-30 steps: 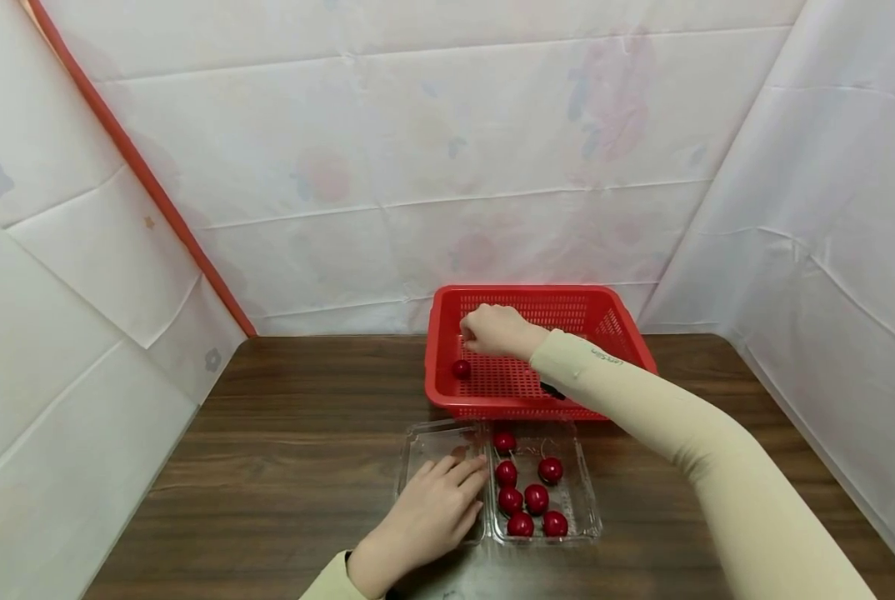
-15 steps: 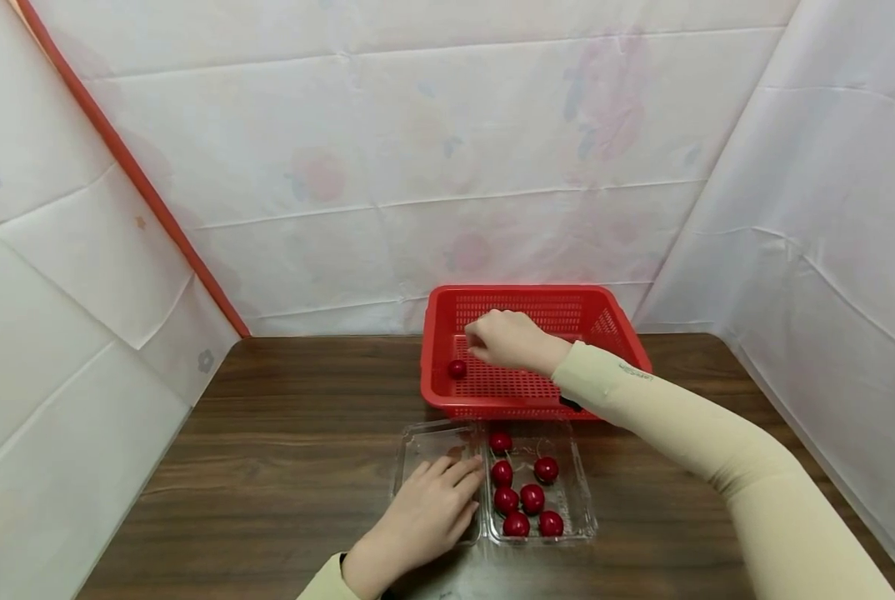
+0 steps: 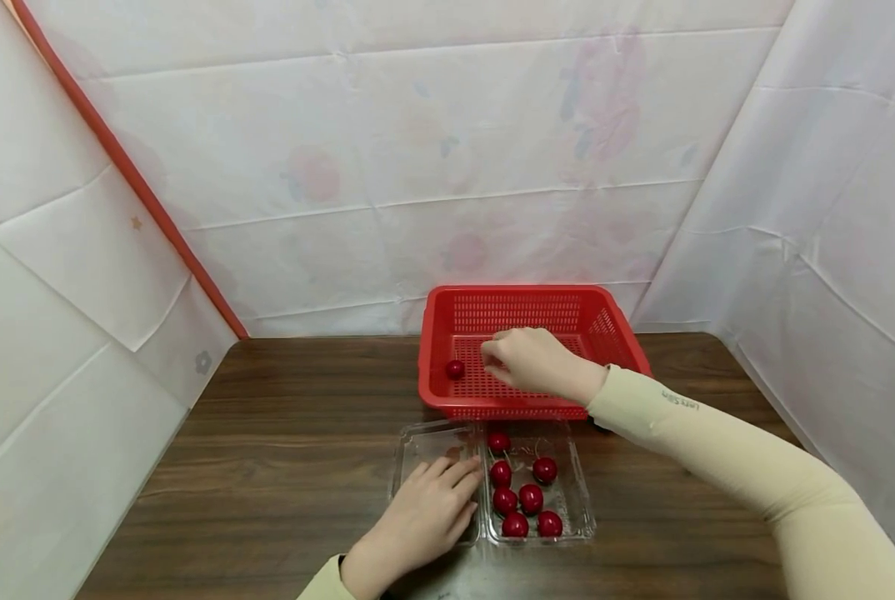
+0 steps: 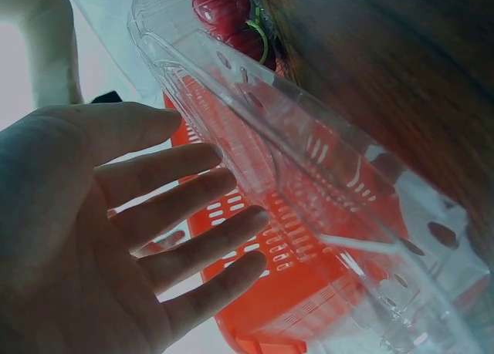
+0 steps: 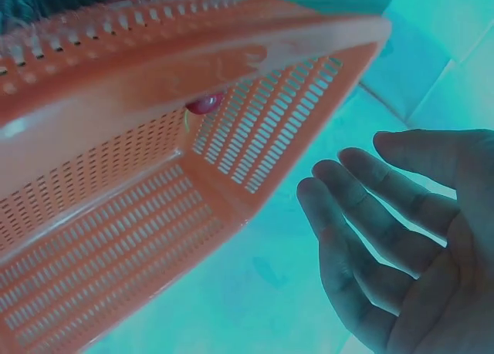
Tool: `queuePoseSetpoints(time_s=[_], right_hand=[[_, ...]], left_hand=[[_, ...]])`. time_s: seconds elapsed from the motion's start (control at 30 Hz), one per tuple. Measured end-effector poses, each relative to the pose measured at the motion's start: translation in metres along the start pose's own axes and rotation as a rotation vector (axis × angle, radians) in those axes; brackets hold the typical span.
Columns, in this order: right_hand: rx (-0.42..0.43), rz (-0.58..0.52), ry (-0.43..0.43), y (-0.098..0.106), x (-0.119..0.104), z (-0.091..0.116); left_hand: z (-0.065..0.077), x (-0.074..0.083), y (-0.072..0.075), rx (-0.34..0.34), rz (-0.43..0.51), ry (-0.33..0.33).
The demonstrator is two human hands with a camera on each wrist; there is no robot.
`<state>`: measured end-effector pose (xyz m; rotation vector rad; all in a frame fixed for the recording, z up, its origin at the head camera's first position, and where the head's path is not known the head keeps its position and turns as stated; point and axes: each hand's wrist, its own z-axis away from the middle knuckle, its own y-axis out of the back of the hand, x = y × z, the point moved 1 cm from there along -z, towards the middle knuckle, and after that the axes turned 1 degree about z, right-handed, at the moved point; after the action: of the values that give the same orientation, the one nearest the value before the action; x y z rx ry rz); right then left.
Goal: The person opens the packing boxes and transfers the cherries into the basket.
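Note:
My left hand (image 3: 427, 512) rests with spread, relaxed fingers over the lid half of a clear plastic clamshell box (image 3: 421, 435), and the left wrist view shows its palm holding nothing. In the box's right half lie several red cherries (image 3: 531, 498), some with stems. Over the red basket (image 3: 511, 402) hovers my right hand (image 3: 533, 358), fingers loosely bent; in the right wrist view nothing sits between its fingers (image 5: 374, 219). One cherry (image 3: 455, 369) lies inside the basket near its left side, left of that hand.
The perforated basket stands at the back of the dark wooden table (image 3: 290, 417), just behind the clamshell box. White patterned sheets (image 3: 387, 167) hang at the back and both sides. A red strip (image 3: 128, 175) runs down the left corner.
My right hand has drawn to the right and slightly nearer across the basket, away from the cherry inside. The left hand, the box and its cherries stay where they were.

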<state>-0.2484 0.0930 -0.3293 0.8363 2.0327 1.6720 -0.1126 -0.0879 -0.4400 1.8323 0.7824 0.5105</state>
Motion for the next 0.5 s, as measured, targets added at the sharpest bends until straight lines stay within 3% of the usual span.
queuePoseSetpoints(time_s=[0.5], right_hand=[[0.126, 0.028, 0.035, 0.019, -0.02, 0.04]], left_hand=[[0.002, -0.002, 0.002, 0.021, 0.001, -0.004]])
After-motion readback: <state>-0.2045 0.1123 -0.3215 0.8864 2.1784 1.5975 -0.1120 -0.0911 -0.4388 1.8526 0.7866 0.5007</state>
